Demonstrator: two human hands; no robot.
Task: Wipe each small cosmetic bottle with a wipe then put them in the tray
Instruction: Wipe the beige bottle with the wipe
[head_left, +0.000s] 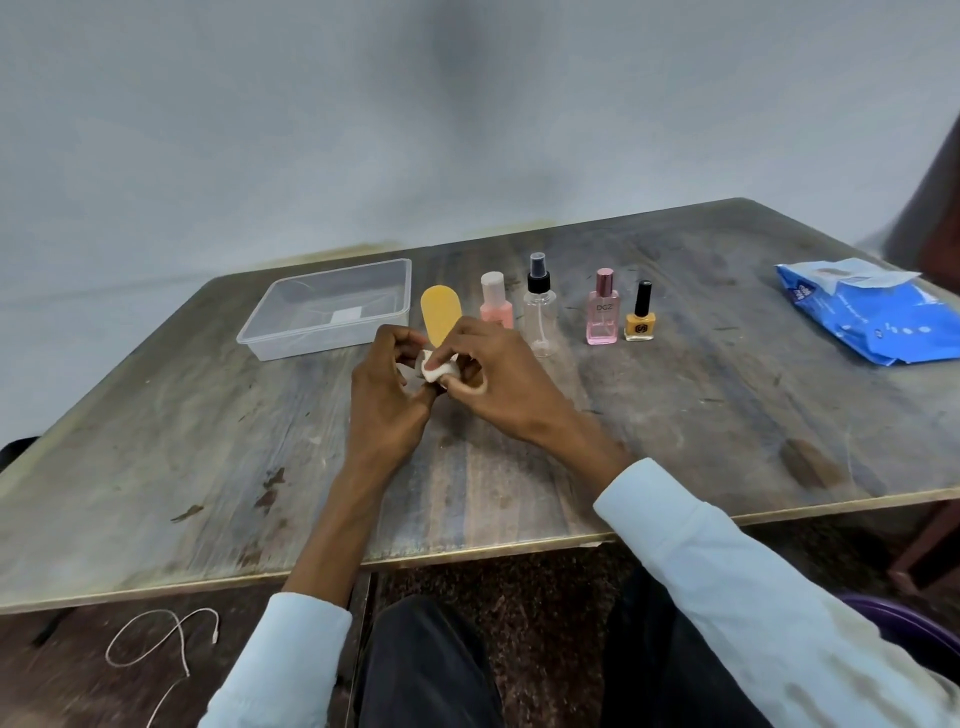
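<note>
The clear plastic tray (291, 332) at the far left of the worn wooden table (675, 415) holds no bottles, so by my reckoning the job has barely begun. The person works on the first item: the left hand (387, 395) grips the lower end of a flat yellow oval-topped bottle (440, 314), held just above the tabletop beside the tray's near corner, while the right hand (493, 374) pinches a small crumpled white wipe (435, 368) against it. Neither hand is free.

Four more wait upright in a row to the right, untouched as far as I can see: a pink bottle with a pale cap (496, 304), a clear spray bottle with a black nozzle (540, 312), a pink glass perfume bottle (603, 312) and a yellow nail polish bottle (640, 317). The blue pack of wipes (872, 317) lies well apart at the right edge.
</note>
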